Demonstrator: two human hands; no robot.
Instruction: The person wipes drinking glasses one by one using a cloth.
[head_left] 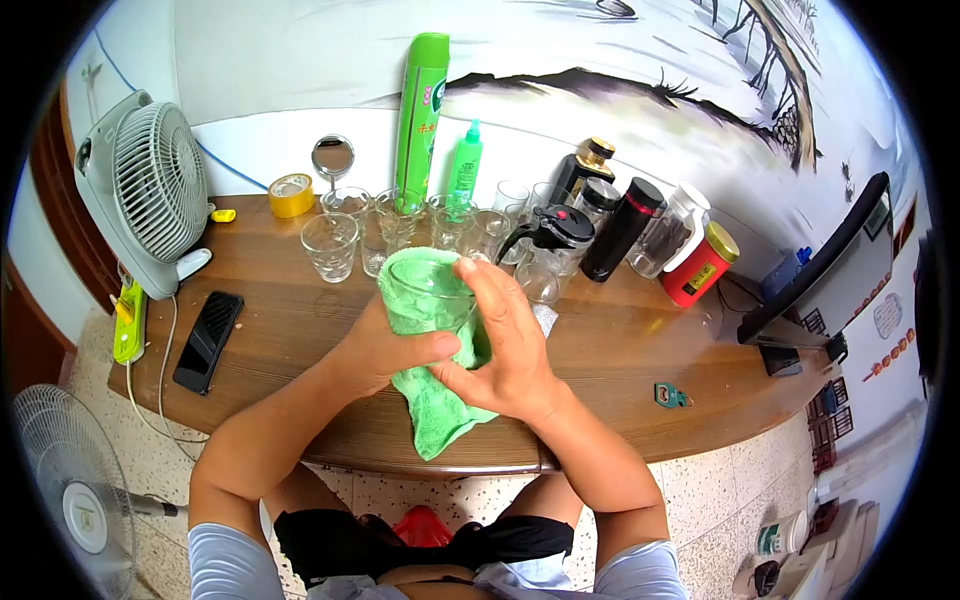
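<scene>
A clear drinking glass (440, 280) is held up over the front of the table, tilted with its mouth upward. A green cloth (440, 420) wraps its left side and hangs down below it. My left hand (385, 345) is closed round the glass through the cloth, thumb across the front. From the right, my right hand (510, 345) grips the glass too, fingers at its rim and thumb low near the cloth. Just behind stand several clear glasses, the nearest being a short glass (330, 247) at the left. A glass teapot (560, 240) with black lid and handle is behind my right hand.
On the wooden table (620, 370) are a phone (208, 342), a fan (150, 190), yellow tape (291, 196), a green spray can (422, 120), a black flask (623, 230), a red canister (701, 265), keys (672, 396) and a monitor (830, 260). A power strip (130, 320) lies at the left edge.
</scene>
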